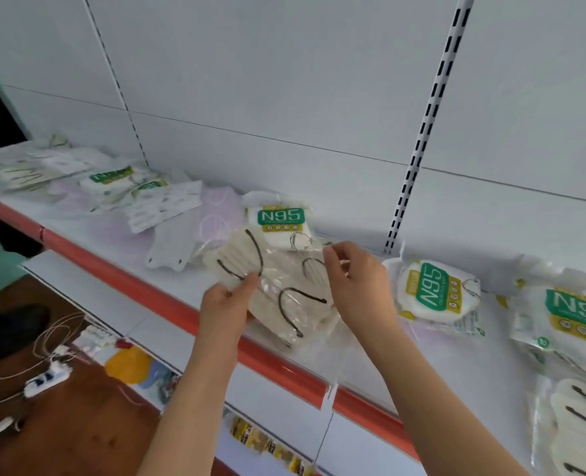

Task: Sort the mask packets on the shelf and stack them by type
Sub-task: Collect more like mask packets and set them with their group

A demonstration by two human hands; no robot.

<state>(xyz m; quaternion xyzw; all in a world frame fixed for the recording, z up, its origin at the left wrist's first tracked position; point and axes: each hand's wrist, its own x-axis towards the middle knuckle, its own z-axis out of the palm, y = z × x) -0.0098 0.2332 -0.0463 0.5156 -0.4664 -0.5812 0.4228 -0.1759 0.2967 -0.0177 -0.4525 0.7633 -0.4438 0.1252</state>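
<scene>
A clear packet of cream masks with black ear loops (284, 297) lies at the middle of the white shelf (120, 235), over its front edge. My left hand (228, 304) pinches the packet's left edge. My right hand (353, 283) pinches its upper right corner. Behind it stands an N95 packet (280, 218). Two more N95 packets (436, 292) (573, 324) lie to the right, with another cream-mask packet (576, 424) at the far right. Pink mask packets (216, 214) and a white mask (171, 245) lie to the left.
A mixed heap of mask packets (113, 187) covers the shelf's left end. The shelf has a red front strip (120, 273). Lower shelves hold small goods (126, 365). A power strip with cords (44, 377) lies on the brown floor at lower left.
</scene>
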